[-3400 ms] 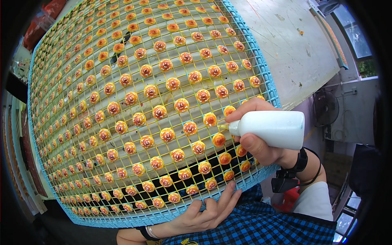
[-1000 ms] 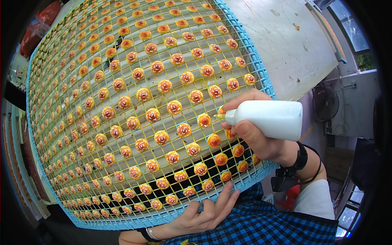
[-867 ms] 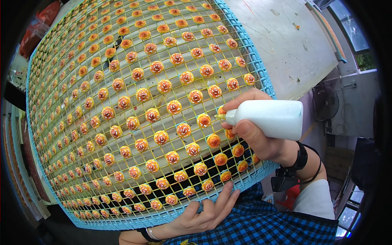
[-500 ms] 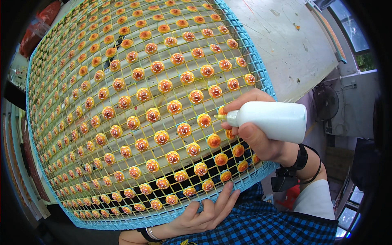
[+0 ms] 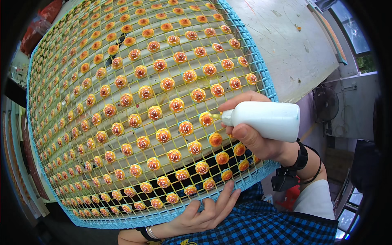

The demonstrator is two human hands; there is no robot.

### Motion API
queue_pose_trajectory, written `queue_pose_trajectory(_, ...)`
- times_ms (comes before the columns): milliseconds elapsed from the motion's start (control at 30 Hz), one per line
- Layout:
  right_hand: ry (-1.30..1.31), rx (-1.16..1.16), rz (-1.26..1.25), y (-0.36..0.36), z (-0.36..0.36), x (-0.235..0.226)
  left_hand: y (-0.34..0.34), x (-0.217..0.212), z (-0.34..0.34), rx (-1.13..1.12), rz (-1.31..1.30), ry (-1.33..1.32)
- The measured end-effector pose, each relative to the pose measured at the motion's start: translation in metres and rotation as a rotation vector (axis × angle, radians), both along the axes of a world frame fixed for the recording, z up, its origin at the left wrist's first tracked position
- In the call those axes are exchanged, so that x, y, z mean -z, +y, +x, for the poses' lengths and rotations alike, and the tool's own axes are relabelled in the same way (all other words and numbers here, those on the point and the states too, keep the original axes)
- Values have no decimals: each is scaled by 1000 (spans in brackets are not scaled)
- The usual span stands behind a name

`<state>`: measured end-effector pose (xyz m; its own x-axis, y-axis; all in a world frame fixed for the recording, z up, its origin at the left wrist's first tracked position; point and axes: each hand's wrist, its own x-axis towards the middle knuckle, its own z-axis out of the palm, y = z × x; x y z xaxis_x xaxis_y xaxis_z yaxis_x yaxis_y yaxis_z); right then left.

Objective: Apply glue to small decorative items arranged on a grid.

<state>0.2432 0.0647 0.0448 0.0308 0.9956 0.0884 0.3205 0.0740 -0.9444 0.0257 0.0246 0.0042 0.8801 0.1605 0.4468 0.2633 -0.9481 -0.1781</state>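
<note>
My right hand (image 5: 257, 134) is closed around a white squeeze bottle (image 5: 267, 121), held on its side. The bottle's narrow, yellowish tip (image 5: 215, 116) meets the right side of a small round yellow-orange piece (image 5: 205, 119) that has some white dabs; whether they touch, I cannot tell. Many such pieces sit in rows on a mesh rack (image 5: 179, 223) with a blue woven rim. Nearer pieces mostly carry white petal-like marks, while a few below the tip, such as one plain orange piece (image 5: 215, 139), have none. My left hand (image 5: 206, 214) grips the rack's near rim, its fingers over the edge.
Beneath the rack is a pale, stained worktable (image 5: 281, 45), reaching out to the right. A fan (image 5: 325, 103) stands beyond it at the right. Red bags (image 5: 36, 32) lie at the far left. A dark strap and small device (image 5: 286, 177) are on my right wrist.
The bottle and my right hand have shifted slightly left, bringing the tip onto or over the piece it was just beside. The rack appears shifted a little in view. My left hand keeps its place.
</note>
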Motion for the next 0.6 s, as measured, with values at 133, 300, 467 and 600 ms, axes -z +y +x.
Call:
queue_pose_trajectory(133,1,-4,-14,0,0,-2,0,-2,0,15,-22,12)
queue_pose_trajectory(300,77,40,-52,0,-3,0,0,0,0,6,-2,0)
queue_pose_trajectory(467,88,45,-52,1,-1,1,1,1,1,1,14,-15)
queue_pose_trajectory(600,112,74,-48,0,-2,1,1,1,1,3,11,-15)
